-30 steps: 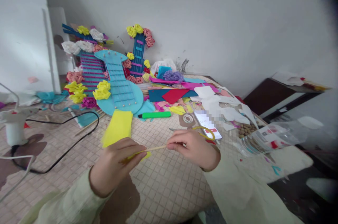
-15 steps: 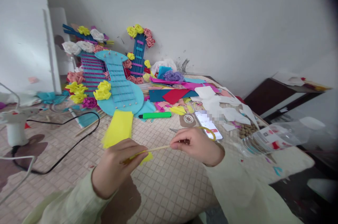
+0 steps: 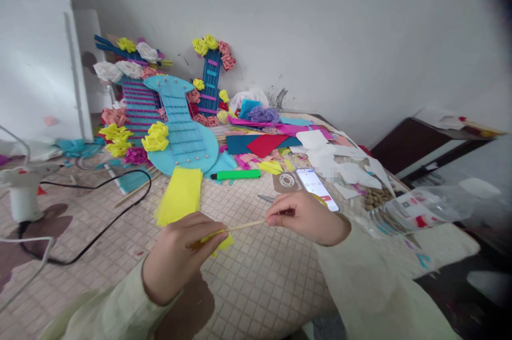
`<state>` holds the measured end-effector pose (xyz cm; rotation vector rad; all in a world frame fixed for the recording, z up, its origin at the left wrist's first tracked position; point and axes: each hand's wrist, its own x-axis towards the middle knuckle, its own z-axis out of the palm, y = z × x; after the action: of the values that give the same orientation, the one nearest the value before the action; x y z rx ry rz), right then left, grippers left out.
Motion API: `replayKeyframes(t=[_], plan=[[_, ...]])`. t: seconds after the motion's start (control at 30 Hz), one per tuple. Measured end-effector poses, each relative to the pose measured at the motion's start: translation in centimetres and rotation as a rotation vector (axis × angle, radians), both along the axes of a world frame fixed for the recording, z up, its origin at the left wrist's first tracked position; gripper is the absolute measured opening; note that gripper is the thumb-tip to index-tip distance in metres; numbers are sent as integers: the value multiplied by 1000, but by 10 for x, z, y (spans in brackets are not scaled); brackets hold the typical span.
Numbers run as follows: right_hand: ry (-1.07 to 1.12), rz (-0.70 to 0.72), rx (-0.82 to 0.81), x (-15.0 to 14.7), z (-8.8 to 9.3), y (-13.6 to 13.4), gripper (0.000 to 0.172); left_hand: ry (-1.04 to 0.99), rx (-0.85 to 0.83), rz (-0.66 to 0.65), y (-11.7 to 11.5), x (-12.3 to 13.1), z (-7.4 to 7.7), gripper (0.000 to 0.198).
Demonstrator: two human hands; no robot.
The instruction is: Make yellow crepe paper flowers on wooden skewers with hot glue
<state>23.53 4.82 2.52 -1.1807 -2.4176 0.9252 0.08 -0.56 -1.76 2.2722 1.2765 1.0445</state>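
Head view: two hands over one bench [image 3: 264, 289].
Left hand [image 3: 182, 254]: grip clamped on one end of a thin stick [image 3: 248, 224], with some yellow paper [image 3: 210, 235] between the fingers too.
Right hand [image 3: 308, 218]: grip pinched together on the stick's other end.
Stick count: one, spanning the gap between the hands.
Yellow stack [image 3: 180, 196]: one, just beyond the left hand; its sheets are too close to count.
Green marker [image 3: 239, 174]: one, right of the stack.
Scissors [image 3: 266, 198]: one pair, partly hidden by the right hand.
Phone [image 3: 318, 188]: one, beyond that hand.
Guitar shapes [image 3: 182, 140]: three, toward the back.
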Motion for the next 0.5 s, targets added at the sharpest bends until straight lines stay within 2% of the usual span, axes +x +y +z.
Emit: replayKeyframes(t=[0.17,0.33,0.5], plan=[[-10,29,-24,4,-1,2,11,4,6,0,0,-4,1,9],[-40,-77,45,19,2,9,16,-57,-17,36,0,-15,5,7],[21,-52,-58,13,3,9,20,-96,-1,-8,2,-9,9,9]])
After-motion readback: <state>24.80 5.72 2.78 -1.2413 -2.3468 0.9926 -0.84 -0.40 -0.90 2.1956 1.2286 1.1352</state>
